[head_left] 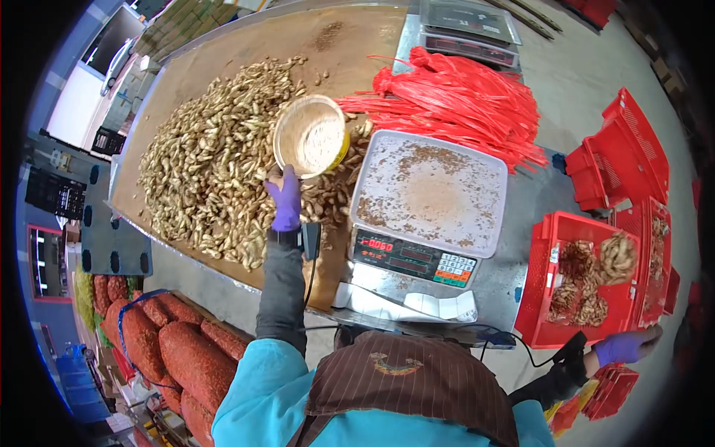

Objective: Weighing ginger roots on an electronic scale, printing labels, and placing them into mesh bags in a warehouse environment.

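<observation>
My left hand point(284, 200), in a purple glove, grips the near rim of a round white tub point(309, 132) with pale powder inside, tilted over a heap of pale knobbly roots point(216, 164). My right hand point(625, 345), also gloved, is out at the lower right with fingers extended, just below a red crate point(538, 298) holding several bunches of roots. A digital scale point(413, 257) with a dirt-speckled tray point(430, 190) sits between them, beside a pile of red plastic strips point(469, 104).
The brown-covered table point(357, 33) carries a second scale point(469, 37). More red crates point(618, 149) line the right side. Large red mesh sacks point(197, 357) lie at the lower left, near dark pallets point(115, 246). Cords run along the table's front edge.
</observation>
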Demonstrator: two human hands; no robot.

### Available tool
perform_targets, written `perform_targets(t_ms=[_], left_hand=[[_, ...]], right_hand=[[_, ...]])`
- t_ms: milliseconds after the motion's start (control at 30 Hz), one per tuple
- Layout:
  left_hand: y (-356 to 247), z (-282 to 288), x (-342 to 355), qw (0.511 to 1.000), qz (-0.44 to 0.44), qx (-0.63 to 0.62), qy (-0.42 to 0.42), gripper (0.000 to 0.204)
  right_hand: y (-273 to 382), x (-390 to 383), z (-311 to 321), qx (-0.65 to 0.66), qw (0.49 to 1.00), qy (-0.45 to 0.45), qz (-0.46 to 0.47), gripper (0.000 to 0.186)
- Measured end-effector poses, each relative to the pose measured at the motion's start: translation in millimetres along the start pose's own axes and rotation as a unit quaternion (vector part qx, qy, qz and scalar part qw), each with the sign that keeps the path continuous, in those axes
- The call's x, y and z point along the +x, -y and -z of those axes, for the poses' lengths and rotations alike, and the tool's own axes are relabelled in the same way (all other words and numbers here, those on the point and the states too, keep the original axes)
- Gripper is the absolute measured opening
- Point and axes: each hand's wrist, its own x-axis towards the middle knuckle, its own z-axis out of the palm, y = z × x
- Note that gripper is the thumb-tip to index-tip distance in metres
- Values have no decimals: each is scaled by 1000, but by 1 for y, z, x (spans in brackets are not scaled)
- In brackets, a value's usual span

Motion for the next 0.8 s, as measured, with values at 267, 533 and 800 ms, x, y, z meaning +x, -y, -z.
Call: perform_targets(t_ms=[267,533,800], left_hand=[[-28,-107,-124,970,-50,165,171,35],[-25,115,-71,954,-8,298,-18,43],[-31,297,-28,822,-28,567,48,53]], right_hand=[[52,-70,-16,205,964,165,-32,32],[151,-264,13,312,444,831,-123,28],[184,-371,40,234,199,949,77,28]])
